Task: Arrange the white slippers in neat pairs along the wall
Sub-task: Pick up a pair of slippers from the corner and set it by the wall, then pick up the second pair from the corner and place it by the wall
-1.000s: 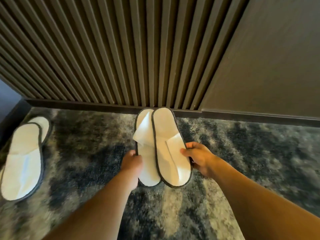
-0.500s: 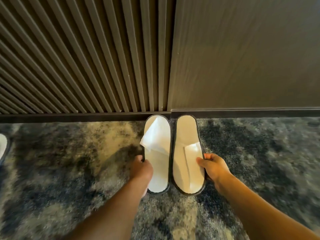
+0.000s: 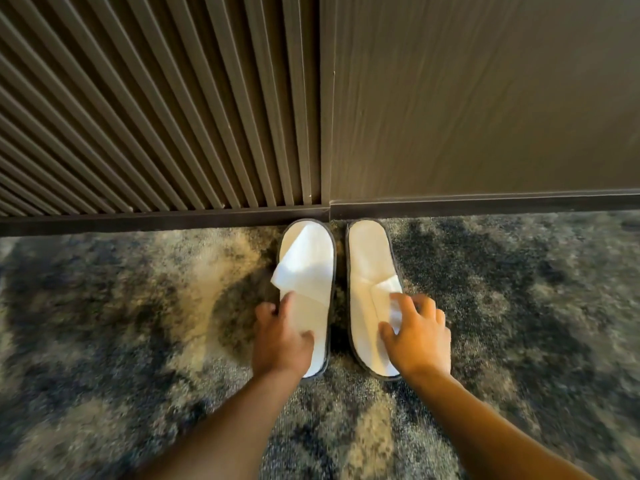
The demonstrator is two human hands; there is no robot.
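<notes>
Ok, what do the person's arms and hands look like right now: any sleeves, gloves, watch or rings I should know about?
Both forearms are bare as far as the view reaches; no sleeve shows on either arm. The left hand and right hand wear no gloves. No watch, bracelet or band shows at either wrist, and no ring can be made out on the visible fingers, though the picture is slightly blurred.
</notes>
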